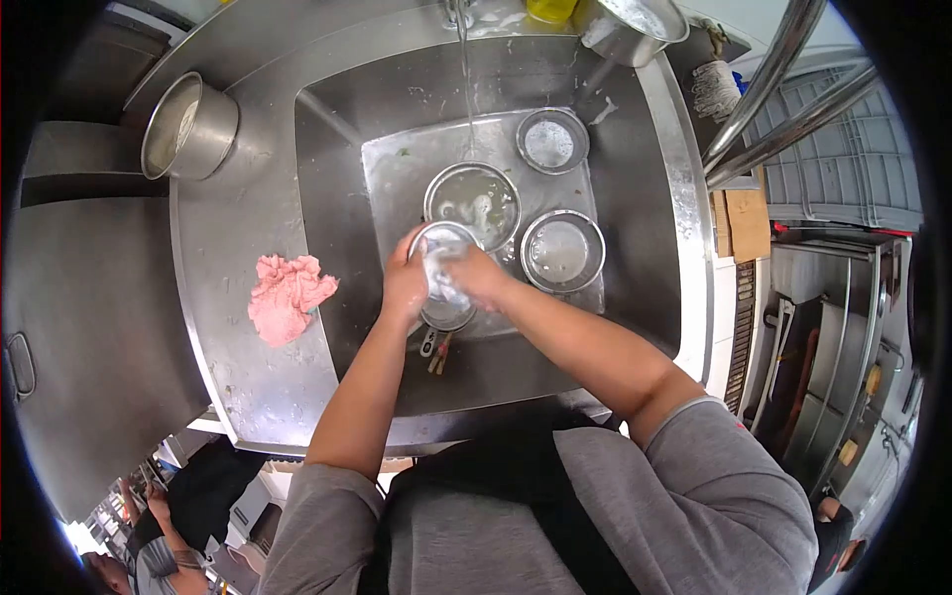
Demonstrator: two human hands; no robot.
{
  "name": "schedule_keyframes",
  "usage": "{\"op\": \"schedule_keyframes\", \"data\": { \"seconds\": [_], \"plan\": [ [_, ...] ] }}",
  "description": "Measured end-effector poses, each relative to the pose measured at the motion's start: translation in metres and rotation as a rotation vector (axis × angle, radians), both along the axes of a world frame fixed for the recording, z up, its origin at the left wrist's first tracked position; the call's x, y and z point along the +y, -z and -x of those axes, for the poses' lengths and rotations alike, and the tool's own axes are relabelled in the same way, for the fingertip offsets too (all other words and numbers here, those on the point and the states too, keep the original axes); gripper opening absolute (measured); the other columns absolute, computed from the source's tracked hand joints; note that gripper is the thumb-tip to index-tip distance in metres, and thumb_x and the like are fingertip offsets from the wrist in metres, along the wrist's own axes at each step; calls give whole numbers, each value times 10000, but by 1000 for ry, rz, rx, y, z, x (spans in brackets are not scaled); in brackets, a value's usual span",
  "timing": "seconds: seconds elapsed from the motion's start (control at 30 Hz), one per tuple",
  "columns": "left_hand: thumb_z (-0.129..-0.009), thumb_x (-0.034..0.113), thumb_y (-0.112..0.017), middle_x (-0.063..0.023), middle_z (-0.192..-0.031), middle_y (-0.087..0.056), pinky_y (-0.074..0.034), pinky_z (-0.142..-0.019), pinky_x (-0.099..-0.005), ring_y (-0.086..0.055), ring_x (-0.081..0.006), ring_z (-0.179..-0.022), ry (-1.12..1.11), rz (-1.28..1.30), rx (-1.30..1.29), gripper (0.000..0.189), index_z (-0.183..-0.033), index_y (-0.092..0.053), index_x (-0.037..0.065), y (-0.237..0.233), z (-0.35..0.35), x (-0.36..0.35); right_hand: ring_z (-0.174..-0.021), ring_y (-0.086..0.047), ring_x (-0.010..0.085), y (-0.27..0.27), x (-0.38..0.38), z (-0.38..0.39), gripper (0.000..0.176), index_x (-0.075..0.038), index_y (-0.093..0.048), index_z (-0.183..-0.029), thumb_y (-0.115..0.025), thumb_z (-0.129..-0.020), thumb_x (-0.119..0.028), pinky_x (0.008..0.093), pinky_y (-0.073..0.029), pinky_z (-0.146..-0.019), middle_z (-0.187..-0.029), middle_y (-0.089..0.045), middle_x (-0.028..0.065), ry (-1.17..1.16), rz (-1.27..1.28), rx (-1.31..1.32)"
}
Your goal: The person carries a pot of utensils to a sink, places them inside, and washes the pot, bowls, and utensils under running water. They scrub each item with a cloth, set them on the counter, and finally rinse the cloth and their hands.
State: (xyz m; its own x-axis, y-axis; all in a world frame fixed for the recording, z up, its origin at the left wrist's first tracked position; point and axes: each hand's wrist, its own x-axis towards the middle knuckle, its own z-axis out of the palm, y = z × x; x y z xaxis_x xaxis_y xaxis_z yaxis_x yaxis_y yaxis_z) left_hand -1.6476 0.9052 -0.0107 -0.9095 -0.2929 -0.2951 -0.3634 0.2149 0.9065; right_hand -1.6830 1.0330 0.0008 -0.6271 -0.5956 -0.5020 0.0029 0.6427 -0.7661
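My left hand [404,283] grips the rim of a round metal bowl [442,232], tilted over the sink. Inside the bowl, my right hand [478,278] is bent over a whitish, soapy mass; motion blur and suds hide what the fingers close on. Just beyond stands a metal pan of cloudy, foamy water [472,194], under the running tap stream [464,79]. To the right on the sink floor are a small round pan [563,251] and another small pan [552,141]. Below my hands, the handles of some utensils [436,352] stick out, partly covered by a metal dish.
A pink cloth [288,299] lies crumpled on the left drainboard [263,397]. Behind it, a metal pot [188,129] leans on its side. Another pot [635,30] and a yellow container [551,10] stand at the back. At lower left, another person [169,555] is in view.
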Motion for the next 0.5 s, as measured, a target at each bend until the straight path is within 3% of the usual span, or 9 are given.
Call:
{"op": "schedule_keyframes", "data": {
  "seconds": [0.07, 0.13, 0.2, 0.23, 0.27, 0.33, 0.4, 0.47, 0.5],
  "plan": [
    [-936, 85, -461, -148, -1128, -623, -420, -908, -297, -583, -216, -1050, -139, -258, -180, 272, -1167, -604, 75, 0, -12, 0, -851, -647, 249, 21, 0, -24, 260, 58, -613, -1025, -502, -847, -96, 368, -522, -707, -943, -662, 156, 841, 564, -764],
    [-902, 75, -498, -149, -1097, -619, -421, -919, -321, -587, -245, -1015, -77, -283, -194, 284, -1160, -616, 93, 29, -27, -8, -855, -626, 178, 42, 18, -29, 215, 56, -642, -957, -534, -852, -98, 347, -510, -670, -914, -657, 134, 798, 589, -835],
    [-857, 93, -564, -128, -1053, -606, -421, -924, -349, -566, -284, -985, 355, 321, -150, 311, -1159, -625, 137, 47, -40, -14, -828, -614, 166, 31, 44, -13, 213, 60, -630, -945, -572, -841, -116, 305, -493, -627, -865, -645, 125, 512, 333, -666],
    [-797, 193, -662, -134, -1069, -577, -418, -922, -369, -535, -327, -995, 420, 530, -15, 354, -1149, -635, 187, 73, -52, -19, -774, -607, 162, 34, 58, 0, 231, 55, -632, -951, -595, -832, -140, 295, -485, -614, -829, -642, 114, 559, 367, -571],
    [-797, 193, -662, -134, -1069, -577, -418, -922, -369, -535, -327, -995, 410, 531, -9, 354, -1149, -635, 187, 61, -52, -15, -719, -600, 158, 37, 73, 18, 252, 50, -634, -956, -618, -824, -164, 286, -477, -601, -794, -640, 104, 605, 401, -474],
    [-766, 263, -716, -167, -1160, -533, -422, -910, -370, -503, -343, -1085, 516, 866, 71, 396, -1145, -629, 189, 14, -32, 5, -698, -590, 157, 22, 100, 82, 234, 18, -642, -959, -611, -839, -179, 292, -474, -620, -815, -650, 91, 680, 207, -392],
    [-789, 372, -684, -175, -1172, -521, -403, -942, -421, -516, -357, -1074, 513, 848, 98, 482, -1186, -591, 116, 17, 0, 22, -795, -586, 143, -57, 104, 135, 197, -17, -613, -988, -603, -851, -158, 291, -467, -703, -879, -644, 64, 803, 298, -16],
    [-854, 495, -556, -184, -1240, -509, -364, -994, -466, -521, -352, -1113, 636, 639, -127, 573, -1226, -550, 60, 52, 31, 39, -847, -597, 163, -92, 124, 190, 305, 0, -584, -1120, -589, -854, -151, 306, -473, -751, -968, -658, 87, 876, 371, 346],
    [-896, 567, -408, -191, -1315, -480, -354, -1019, -461, -504, -345, -1171, 771, 615, -383, 635, -1220, -556, 41, 61, 48, 45, -845, -614, 191, -105, 135, 222, 316, 6, -596, -1103, -599, -841, -171, 312, -477, -751, -957, -667, 112, 864, 387, 604]
  ]
}}
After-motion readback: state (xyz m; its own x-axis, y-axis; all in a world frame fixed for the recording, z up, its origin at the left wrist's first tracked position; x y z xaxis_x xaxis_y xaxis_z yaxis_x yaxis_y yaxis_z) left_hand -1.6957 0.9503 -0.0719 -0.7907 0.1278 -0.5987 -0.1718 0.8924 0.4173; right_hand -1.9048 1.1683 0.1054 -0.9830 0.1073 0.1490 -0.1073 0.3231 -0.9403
